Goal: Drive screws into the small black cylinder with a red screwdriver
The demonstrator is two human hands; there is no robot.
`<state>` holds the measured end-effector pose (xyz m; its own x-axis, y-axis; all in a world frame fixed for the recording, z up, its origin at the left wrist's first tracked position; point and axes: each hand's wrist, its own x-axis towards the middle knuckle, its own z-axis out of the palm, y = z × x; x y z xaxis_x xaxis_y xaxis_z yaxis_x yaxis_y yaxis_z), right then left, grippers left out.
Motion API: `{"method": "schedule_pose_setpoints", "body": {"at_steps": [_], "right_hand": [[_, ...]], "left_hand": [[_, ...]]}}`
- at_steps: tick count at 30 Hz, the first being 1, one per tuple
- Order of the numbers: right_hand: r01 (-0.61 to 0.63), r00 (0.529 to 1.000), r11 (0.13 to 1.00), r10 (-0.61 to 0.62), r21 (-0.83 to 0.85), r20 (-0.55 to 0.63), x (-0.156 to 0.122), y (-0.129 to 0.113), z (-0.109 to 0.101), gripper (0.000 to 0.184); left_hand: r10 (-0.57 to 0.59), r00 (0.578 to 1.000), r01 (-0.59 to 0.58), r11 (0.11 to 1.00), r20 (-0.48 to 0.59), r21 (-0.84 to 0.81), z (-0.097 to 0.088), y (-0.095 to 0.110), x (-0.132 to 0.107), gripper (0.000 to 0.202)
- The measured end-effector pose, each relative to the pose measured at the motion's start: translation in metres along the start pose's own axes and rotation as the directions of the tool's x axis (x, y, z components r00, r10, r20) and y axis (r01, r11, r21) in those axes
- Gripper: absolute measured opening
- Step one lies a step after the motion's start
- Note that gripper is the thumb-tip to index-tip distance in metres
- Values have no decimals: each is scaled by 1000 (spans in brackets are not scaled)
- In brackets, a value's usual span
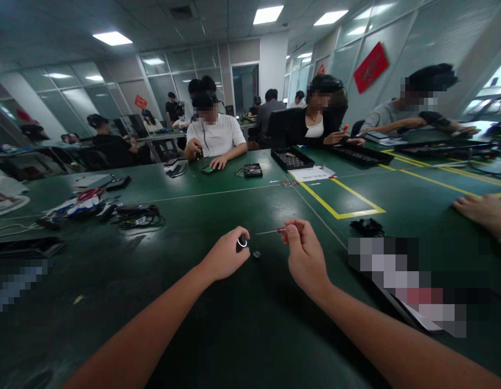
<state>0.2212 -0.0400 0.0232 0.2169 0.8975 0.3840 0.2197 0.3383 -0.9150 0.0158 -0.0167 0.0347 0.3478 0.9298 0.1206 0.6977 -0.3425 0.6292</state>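
My left hand point(225, 254) is closed round a small dark round part point(241, 243) with a bright silver ring at its edge; its exact kind does not show. In my right hand point(305, 254) is a thin screwdriver point(279, 230) with a red handle. Its slim shaft points left toward the round part, and a gap separates the tip from it. On the green table point(218, 335) between the two hands lies a small grey disc-like piece point(256, 254).
Tangled cables point(139, 216) lie to the left. A black slotted tray point(291, 159) and yellow tape lines point(356, 214) are further back. Across the table a person in white point(216, 135) handles a circuit board. Another person's hand point(483, 212) rests at the right.
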Motion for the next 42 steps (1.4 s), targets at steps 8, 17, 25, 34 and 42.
{"method": "schedule_pose_setpoints", "body": {"at_steps": [8, 17, 25, 34, 42], "right_hand": [[12, 1000, 1000, -12, 22, 9, 0, 1, 1, 25], [6, 1000, 1000, -7, 25, 25, -1, 0, 0, 25], [-13, 999, 1000, 12, 27, 44, 0, 1, -1, 26], [-21, 998, 999, 19, 24, 63, 0, 3, 0, 27], [-27, 997, 999, 25, 24, 79, 1, 3, 0, 27]], "left_hand": [[-41, 970, -14, 975, 241, 223, 13, 3, 10, 34], [-76, 982, 73, 997, 175, 23, 0, -6, 10, 23], [-327, 941, 331, 847, 84, -416, -53, -40, -17, 44], [-701, 707, 222, 343, -92, -912, -109, -78, -99, 17], [-907, 287, 78, 343, -308, -936, -158, -101, -170, 11]]}}
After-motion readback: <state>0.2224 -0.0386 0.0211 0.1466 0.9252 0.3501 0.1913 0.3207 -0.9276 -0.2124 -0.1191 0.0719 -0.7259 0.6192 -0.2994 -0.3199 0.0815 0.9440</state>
